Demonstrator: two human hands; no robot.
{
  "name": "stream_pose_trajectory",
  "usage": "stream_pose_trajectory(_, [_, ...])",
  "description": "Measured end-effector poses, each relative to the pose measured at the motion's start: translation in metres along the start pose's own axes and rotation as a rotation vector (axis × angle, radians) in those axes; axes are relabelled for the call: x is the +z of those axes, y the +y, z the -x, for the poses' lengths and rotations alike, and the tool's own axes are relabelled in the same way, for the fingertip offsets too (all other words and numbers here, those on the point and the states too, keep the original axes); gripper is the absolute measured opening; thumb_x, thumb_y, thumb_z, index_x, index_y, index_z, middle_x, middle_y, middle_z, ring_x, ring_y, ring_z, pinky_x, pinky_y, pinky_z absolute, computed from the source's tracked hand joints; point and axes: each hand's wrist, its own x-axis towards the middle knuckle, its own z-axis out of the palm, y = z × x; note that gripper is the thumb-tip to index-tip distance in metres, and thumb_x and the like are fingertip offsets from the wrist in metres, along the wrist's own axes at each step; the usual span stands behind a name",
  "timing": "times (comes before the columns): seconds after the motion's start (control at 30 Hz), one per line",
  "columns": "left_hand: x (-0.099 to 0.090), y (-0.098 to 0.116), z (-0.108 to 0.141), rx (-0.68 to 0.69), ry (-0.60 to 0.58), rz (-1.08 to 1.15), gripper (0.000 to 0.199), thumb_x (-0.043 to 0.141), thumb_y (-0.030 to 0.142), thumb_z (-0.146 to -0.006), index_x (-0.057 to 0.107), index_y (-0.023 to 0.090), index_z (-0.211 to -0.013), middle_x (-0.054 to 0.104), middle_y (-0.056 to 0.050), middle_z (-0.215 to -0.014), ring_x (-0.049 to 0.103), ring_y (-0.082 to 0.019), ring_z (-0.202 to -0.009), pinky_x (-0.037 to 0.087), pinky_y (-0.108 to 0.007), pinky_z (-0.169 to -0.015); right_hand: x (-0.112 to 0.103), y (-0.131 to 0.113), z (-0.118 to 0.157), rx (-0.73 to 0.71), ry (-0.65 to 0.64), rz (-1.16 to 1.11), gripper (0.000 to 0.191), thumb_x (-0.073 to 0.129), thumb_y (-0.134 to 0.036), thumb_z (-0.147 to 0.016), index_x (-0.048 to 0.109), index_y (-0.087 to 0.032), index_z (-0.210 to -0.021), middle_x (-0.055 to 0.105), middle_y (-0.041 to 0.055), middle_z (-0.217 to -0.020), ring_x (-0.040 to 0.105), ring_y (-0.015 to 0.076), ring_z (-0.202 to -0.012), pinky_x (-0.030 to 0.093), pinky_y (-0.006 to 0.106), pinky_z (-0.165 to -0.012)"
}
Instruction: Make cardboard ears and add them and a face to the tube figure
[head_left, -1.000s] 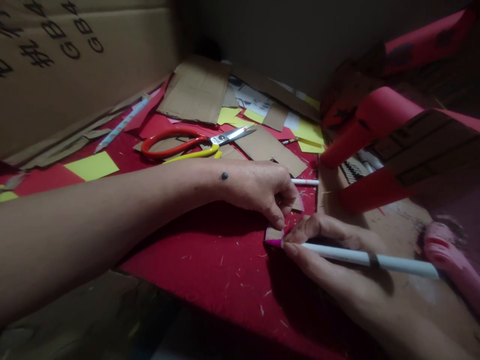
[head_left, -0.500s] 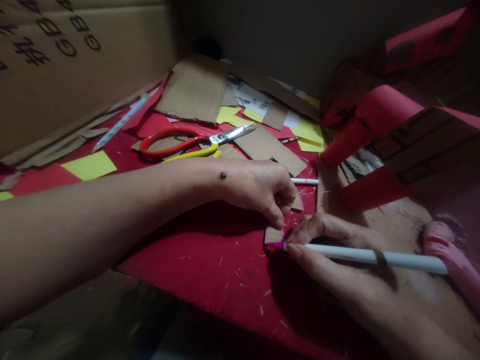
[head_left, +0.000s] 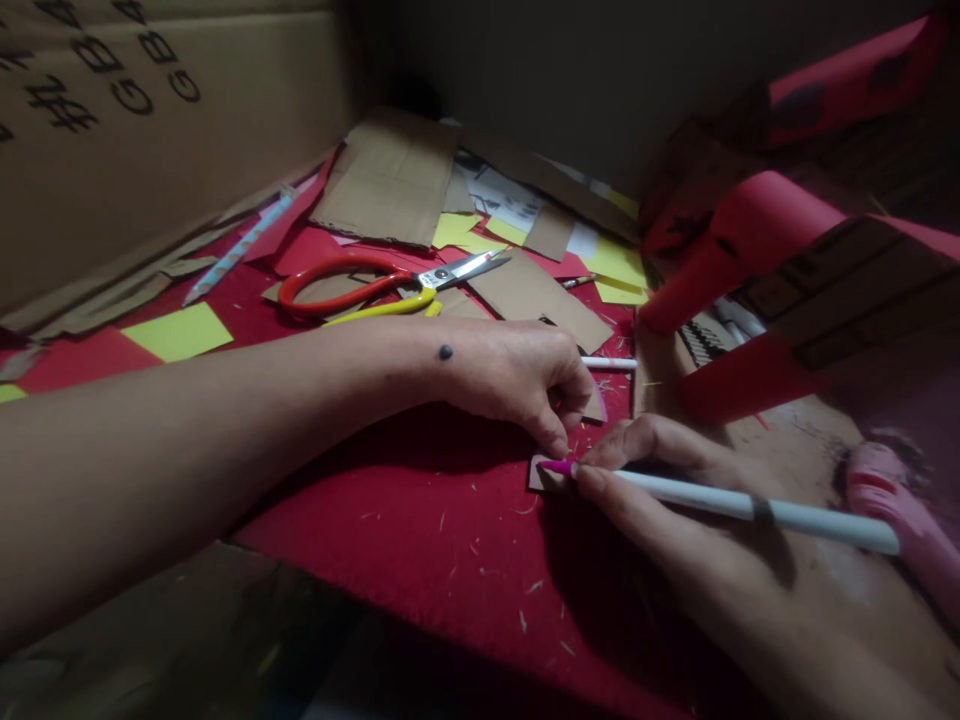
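My right hand [head_left: 660, 500] grips a white felt-tip pen [head_left: 697, 495] with a pink tip, thumb and fingers close to the tip. That tip rests on the face of a small cardboard piece [head_left: 546, 476] lying on the red surface. My left hand [head_left: 517, 380] is closed, its fingers curled, and its thumb tip presses at the upper edge of this piece; part of the piece is hidden under the hands. Just beyond my left fingers lies another cardboard scrap [head_left: 598, 405] with a pink edge.
Scissors [head_left: 442, 275] with red and yellow handles lie beyond my left wrist. Cardboard and paper scraps [head_left: 386, 180] cover the back. Red paper tubes [head_left: 750, 385] and a pink tool [head_left: 881, 480] stand at right. A large carton wall [head_left: 247, 120] rises at left; the red tabletop [head_left: 420, 540] ends in front.
The pen tip has moved from the near edge of the small cardboard piece up onto its face. My right hand has shifted slightly; my left hand stays in place.
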Motion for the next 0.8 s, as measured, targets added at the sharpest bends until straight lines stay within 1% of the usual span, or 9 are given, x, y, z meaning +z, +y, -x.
stream_pose_trajectory(0.13, [-0.0001, -0.0002, 0.0002, 0.001, -0.005, -0.013, 0.006, 0.068, 0.011, -0.075, 0.065, 0.015, -0.072, 0.056, 0.006, -0.059, 0.05, -0.008, -0.055, 0.032, -0.02, -0.052, 0.0021, -0.0014, 0.0011, 0.027, -0.006, -0.044, 0.017, 0.071, -0.035, -0.073, 0.066, -0.022, -0.062, 0.062, -0.0005, -0.05, 0.053, 0.0128, -0.044, 0.039, 0.02, -0.04])
stream_pose_trajectory(0.2, [0.0001, -0.0008, 0.0002, 0.008, -0.003, -0.017, 0.006, 0.068, 0.011, -0.075, 0.065, 0.014, -0.072, 0.056, 0.006, -0.058, 0.05, -0.008, -0.055, 0.032, -0.021, -0.052, 0.0009, -0.001, 0.0016, 0.028, -0.022, -0.075, 0.017, 0.07, -0.033, -0.074, 0.066, -0.022, -0.062, 0.062, -0.0006, -0.05, 0.051, 0.0116, -0.044, 0.038, 0.019, -0.039])
stream_pose_trajectory(0.27, [0.0002, -0.0012, 0.0002, 0.019, -0.001, -0.01, 0.006, 0.069, 0.012, -0.076, 0.065, 0.014, -0.071, 0.056, 0.006, -0.058, 0.049, -0.008, -0.055, 0.032, -0.021, -0.052, -0.0016, 0.0, 0.0017, 0.028, -0.077, -0.096, 0.018, 0.07, -0.032, -0.074, 0.065, -0.021, -0.061, 0.059, -0.0016, -0.048, 0.047, 0.0095, -0.042, 0.034, 0.017, -0.037])
stream_pose_trajectory(0.37, [0.0004, -0.001, 0.0, 0.016, -0.001, -0.006, 0.009, 0.07, 0.014, -0.076, 0.064, 0.014, -0.07, 0.054, 0.007, -0.057, 0.048, -0.008, -0.055, 0.031, -0.021, -0.052, -0.0045, 0.002, 0.0011, 0.086, -0.14, -0.059, 0.017, 0.071, -0.03, -0.073, 0.065, -0.02, -0.061, 0.059, -0.0018, -0.05, 0.045, 0.0079, -0.042, 0.031, 0.016, -0.037])
stream_pose_trajectory(0.4, [0.0004, -0.0008, -0.0001, 0.011, 0.002, -0.01, 0.01, 0.07, 0.014, -0.076, 0.063, 0.015, -0.069, 0.054, 0.007, -0.057, 0.048, -0.008, -0.054, 0.031, -0.021, -0.051, -0.0046, 0.0027, 0.0009, 0.109, -0.143, -0.055, 0.016, 0.072, -0.03, -0.073, 0.065, -0.02, -0.062, 0.06, -0.0016, -0.051, 0.045, 0.0078, -0.042, 0.03, 0.016, -0.037])
stream_pose_trajectory(0.47, [0.0003, -0.0004, -0.0002, 0.008, 0.005, -0.02, 0.011, 0.07, 0.014, -0.076, 0.063, 0.015, -0.068, 0.052, 0.008, -0.056, 0.047, -0.007, -0.053, 0.03, -0.021, -0.051, -0.0032, 0.0035, 0.0005, 0.111, -0.099, -0.081, 0.017, 0.071, -0.032, -0.073, 0.065, -0.02, -0.062, 0.059, -0.0017, -0.051, 0.045, 0.0079, -0.043, 0.03, 0.016, -0.037])
stream_pose_trajectory(0.63, [0.0001, -0.0001, 0.0004, 0.004, -0.002, -0.025, 0.008, 0.069, 0.012, -0.076, 0.064, 0.014, -0.07, 0.054, 0.007, -0.057, 0.048, -0.007, -0.054, 0.029, -0.02, -0.05, 0.0, 0.0022, 0.0004, 0.039, -0.049, -0.102, 0.018, 0.07, -0.032, -0.074, 0.065, -0.02, -0.062, 0.059, -0.0014, -0.051, 0.048, 0.009, -0.046, 0.035, 0.016, -0.041])
stream_pose_trajectory(0.73, [0.0002, -0.0006, 0.0008, 0.011, 0.001, -0.02, 0.008, 0.07, 0.013, -0.077, 0.065, 0.014, -0.071, 0.056, 0.007, -0.057, 0.048, -0.007, -0.054, 0.03, -0.02, -0.051, -0.0031, 0.0015, 0.0007, 0.081, -0.127, -0.061, 0.018, 0.07, -0.031, -0.073, 0.064, -0.02, -0.061, 0.055, -0.0029, -0.047, 0.042, 0.0073, -0.041, 0.029, 0.016, -0.037])
stream_pose_trajectory(0.8, [0.0004, -0.0011, 0.0007, 0.018, 0.002, -0.013, 0.007, 0.07, 0.014, -0.077, 0.066, 0.014, -0.072, 0.057, 0.006, -0.057, 0.048, -0.007, -0.054, 0.032, -0.02, -0.053, -0.0056, 0.0019, 0.0009, 0.1, -0.186, -0.04, 0.017, 0.071, -0.03, -0.072, 0.064, -0.02, -0.06, 0.055, -0.0028, -0.046, 0.04, 0.0067, -0.039, 0.027, 0.016, -0.035])
